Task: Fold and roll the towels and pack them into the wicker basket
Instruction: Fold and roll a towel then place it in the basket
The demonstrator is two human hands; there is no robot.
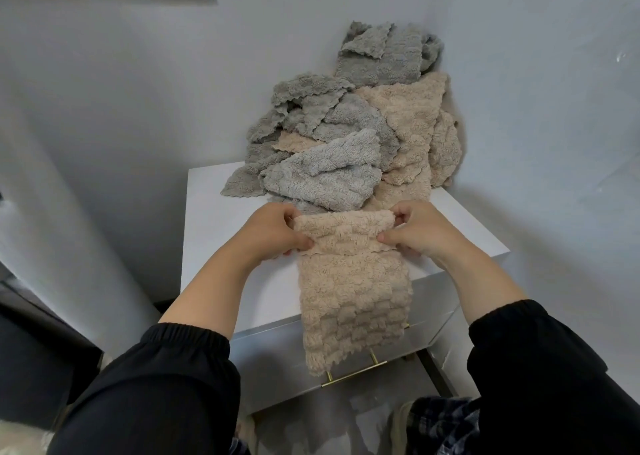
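Head view shows a white cabinet [221, 247] set into the corner of pale walls, its top bearing everything else. At the back of that top, against the corner, lies a loose heap of grey and beige towels [349, 136], crumpled and overlapping. In front of the heap a single beige towel [353, 295] lies folded into a long strip; its near end hangs over the cabinet's front edge, and its scalloped hem reaches down to a brass drawer handle [353, 373]. The far end of the strip is turned over into the start of a roll. The left hand [277, 233] pinches the left end of that roll, thumb and fingers closed on the cloth. The right hand [414, 233] pinches the right end likewise. Both forearms emerge from black sleeves [166, 378].
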